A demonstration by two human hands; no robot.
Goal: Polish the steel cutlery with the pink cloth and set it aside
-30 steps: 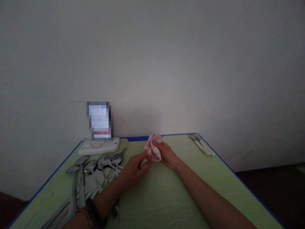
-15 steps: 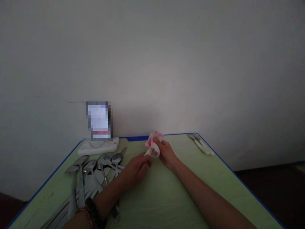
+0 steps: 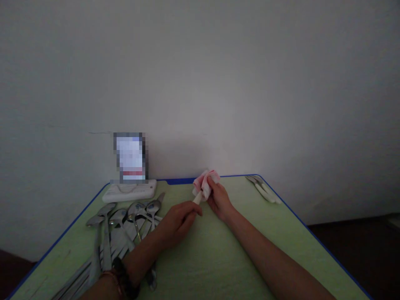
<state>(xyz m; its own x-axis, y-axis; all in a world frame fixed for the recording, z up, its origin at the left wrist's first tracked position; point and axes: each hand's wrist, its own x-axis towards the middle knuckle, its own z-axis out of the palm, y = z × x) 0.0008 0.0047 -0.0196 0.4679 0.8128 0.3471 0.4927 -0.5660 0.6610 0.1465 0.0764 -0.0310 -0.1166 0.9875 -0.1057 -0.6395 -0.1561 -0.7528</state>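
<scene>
From where I sit, the head view gives me both hands near the far edge of the green table [image 3: 218, 262]. On my left hand [image 3: 178, 223], the fingers are curled inward and pressed together around the pale handle [image 3: 197, 197] of a utensil. The handle slants up and to the right out of that grip, and its other end goes into the pink-and-white cloth [image 3: 201, 183], so I cannot tell what kind of utensil it is. My right hand [image 3: 219, 201], just beyond and to the right, pinches the bunched cloth, thumb on top and the other fingers mostly hidden below it. The cloth and the handle are at the middle of the far side, in front of the grey wall [image 3: 212, 83].

To the left, a loose pile of metal spoons [image 3: 118, 218] and other cutlery lies directly on the table, bowls toward the far side, some handles running to the near left; my left forearm crosses over part of it. Behind the pile, a lit screen [image 3: 129, 156] stands at a white slab [image 3: 129, 192]. The screen is masked in coarse blocks; I can read nothing on it. At the far right lie two white-handled utensils [image 3: 264, 191], side by side, metal ends toward the far edge.
</scene>
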